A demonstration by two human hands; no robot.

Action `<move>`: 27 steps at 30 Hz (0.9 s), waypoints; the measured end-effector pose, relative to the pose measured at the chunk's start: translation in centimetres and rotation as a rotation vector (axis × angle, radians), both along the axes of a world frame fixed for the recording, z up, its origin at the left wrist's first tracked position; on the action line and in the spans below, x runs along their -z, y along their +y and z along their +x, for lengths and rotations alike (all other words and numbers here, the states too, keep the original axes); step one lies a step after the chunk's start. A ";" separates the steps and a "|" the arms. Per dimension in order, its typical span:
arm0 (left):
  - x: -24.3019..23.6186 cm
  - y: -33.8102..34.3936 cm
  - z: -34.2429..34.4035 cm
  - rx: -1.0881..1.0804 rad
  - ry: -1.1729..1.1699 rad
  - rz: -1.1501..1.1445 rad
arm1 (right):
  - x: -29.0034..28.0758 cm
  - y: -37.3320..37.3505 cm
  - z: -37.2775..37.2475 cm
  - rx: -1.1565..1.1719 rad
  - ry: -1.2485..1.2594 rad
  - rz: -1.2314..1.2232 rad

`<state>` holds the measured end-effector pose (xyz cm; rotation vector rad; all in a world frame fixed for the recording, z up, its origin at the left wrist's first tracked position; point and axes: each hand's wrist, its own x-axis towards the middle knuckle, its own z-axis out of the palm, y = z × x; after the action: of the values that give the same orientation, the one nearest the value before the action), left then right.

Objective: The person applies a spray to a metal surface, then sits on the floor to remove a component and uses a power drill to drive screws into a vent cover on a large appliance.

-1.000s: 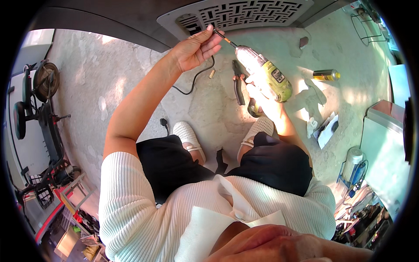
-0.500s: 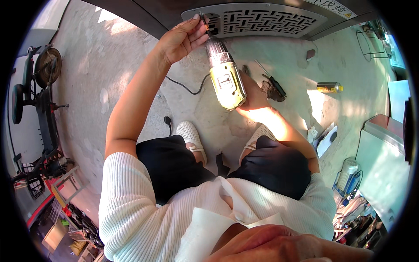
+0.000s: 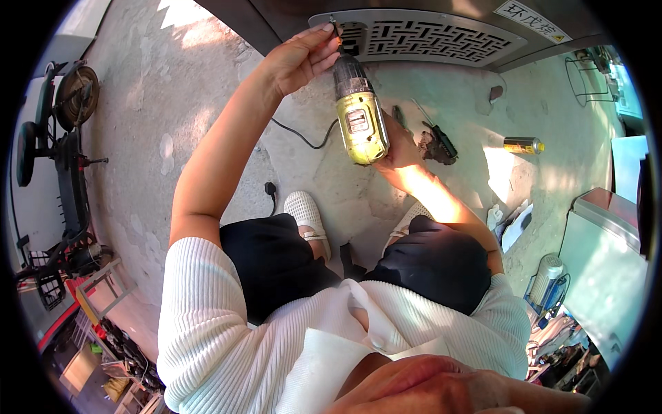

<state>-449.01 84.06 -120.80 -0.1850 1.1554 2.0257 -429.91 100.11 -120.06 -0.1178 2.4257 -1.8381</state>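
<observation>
A yellow-green power drill [image 3: 363, 130] with a dark chuck points away from me, its handle mostly hidden beneath its body. My right hand [image 3: 398, 153] is wrapped round that handle from the right. From the chuck a thin dark bit [image 3: 337, 34] reaches the upper left corner of a metal vent panel [image 3: 441, 36] with a slotted pattern. At that corner, thumb and fingertips of my left hand [image 3: 301, 61] pinch round the bit near its tip; whether a screw is there is too small to tell.
Right of the drill, a screwdriver [image 3: 443, 140] lies by a brown lump on the concrete floor. Farther right is a yellow-and-black can [image 3: 523, 145]. A black cable [image 3: 303, 143] and plug [image 3: 269, 188] lie left. A scooter [image 3: 72, 165] stands far left, a metal cabinet [image 3: 598, 259] right.
The panel and both hands sit slightly further right in view. The drill's rear end has swung a little left, and glare on its body has faded. Both hands keep their holds.
</observation>
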 end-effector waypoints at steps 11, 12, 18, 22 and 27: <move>0.0 -0.1 0.0 0.001 0.012 0.013 | 2.2 0.0 0.2 0.036 -0.043 -0.004; -0.1 -0.1 0.1 0.000 0.020 -0.015 | 1.8 0.1 0.1 0.027 -0.039 0.008; -2.6 -1.1 2.9 0.258 0.168 -0.197 | 2.1 0.4 -0.2 0.075 0.066 0.055; -7.7 -3.0 9.6 0.736 0.463 -0.500 | 1.2 0.5 -0.5 0.123 0.128 0.277; -7.5 -2.5 9.9 0.893 0.657 -0.755 | 2.2 1.3 -0.7 0.191 0.270 0.479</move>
<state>-439.07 81.53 -113.25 0.5807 1.9200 0.7981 -430.56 101.42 -122.22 -0.1047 3.0877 -1.3139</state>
